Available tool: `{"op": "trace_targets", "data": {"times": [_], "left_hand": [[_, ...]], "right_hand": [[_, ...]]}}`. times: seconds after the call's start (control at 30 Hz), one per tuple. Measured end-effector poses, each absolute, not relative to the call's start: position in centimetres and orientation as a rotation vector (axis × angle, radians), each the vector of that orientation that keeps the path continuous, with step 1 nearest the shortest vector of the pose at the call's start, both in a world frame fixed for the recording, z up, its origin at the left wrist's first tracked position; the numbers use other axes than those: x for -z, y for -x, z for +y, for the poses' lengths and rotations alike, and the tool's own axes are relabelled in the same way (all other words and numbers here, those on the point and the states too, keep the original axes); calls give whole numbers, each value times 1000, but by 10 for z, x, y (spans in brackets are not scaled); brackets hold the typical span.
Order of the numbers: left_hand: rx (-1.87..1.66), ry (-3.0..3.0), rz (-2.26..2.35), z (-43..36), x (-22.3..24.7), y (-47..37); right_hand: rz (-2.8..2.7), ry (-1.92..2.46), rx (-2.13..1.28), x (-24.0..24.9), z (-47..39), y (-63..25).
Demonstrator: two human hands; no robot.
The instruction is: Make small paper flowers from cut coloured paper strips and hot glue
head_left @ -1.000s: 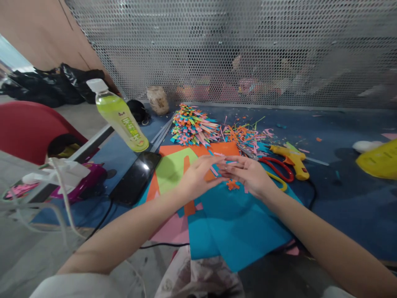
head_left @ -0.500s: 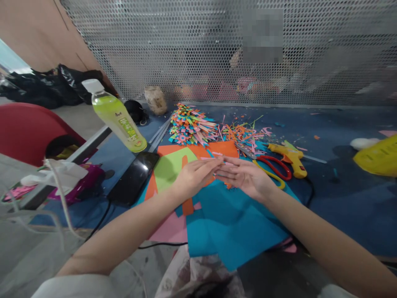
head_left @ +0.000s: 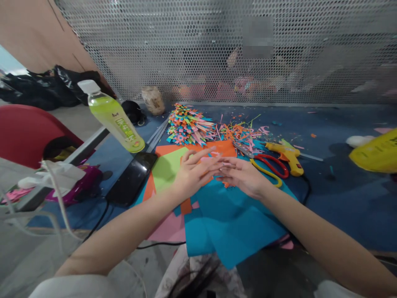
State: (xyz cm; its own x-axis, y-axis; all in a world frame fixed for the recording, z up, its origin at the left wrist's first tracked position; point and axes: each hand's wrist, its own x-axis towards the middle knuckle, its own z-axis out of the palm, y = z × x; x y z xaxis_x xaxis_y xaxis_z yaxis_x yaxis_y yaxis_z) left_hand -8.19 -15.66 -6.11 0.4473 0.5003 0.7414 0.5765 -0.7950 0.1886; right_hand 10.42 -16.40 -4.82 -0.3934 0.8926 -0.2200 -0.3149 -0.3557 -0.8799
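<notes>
My left hand (head_left: 192, 173) is over the lime green sheet (head_left: 167, 167) and an orange strip (head_left: 186, 206), its fingers stretched and spread. My right hand (head_left: 245, 176) comes in from the other side, fingers extended and slightly bent, above a blue sheet (head_left: 235, 219). The fingertips of both hands meet or overlap; whether they touch I cannot tell. Small pink paper bits show around the fingertips, and no held thing can be made out. Behind the hands lies an orange sheet (head_left: 221, 147). Scissors (head_left: 273, 163) with red and yellow handles lie beside my right hand.
A cone of folded coloured paper (head_left: 189, 126) stands behind, next to a heap of paper scraps (head_left: 243, 134). Right of the scissors lies a yellow glue gun (head_left: 287, 157). On the left are a drink bottle (head_left: 116, 118) and a black phone (head_left: 133, 178). A perforated metal screen (head_left: 198, 54) backs the table.
My left hand's fingers have lifted and spread apart, where they lay together against the right hand's fingers before. The right hand has turned more palm-down. The view has shifted slightly.
</notes>
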Motion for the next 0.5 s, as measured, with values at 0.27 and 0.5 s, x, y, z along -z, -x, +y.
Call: {"op": "trace_targets", "data": {"times": [0.27,0.5], "left_hand": [[1084,2714,-754,-154,63,78],[1172,2787,-971,-149,61,85]], "right_hand": [[-1250,1056,-1535,51,-158,-109],[-1463,1017,-1198,35,-157,-122]]}}
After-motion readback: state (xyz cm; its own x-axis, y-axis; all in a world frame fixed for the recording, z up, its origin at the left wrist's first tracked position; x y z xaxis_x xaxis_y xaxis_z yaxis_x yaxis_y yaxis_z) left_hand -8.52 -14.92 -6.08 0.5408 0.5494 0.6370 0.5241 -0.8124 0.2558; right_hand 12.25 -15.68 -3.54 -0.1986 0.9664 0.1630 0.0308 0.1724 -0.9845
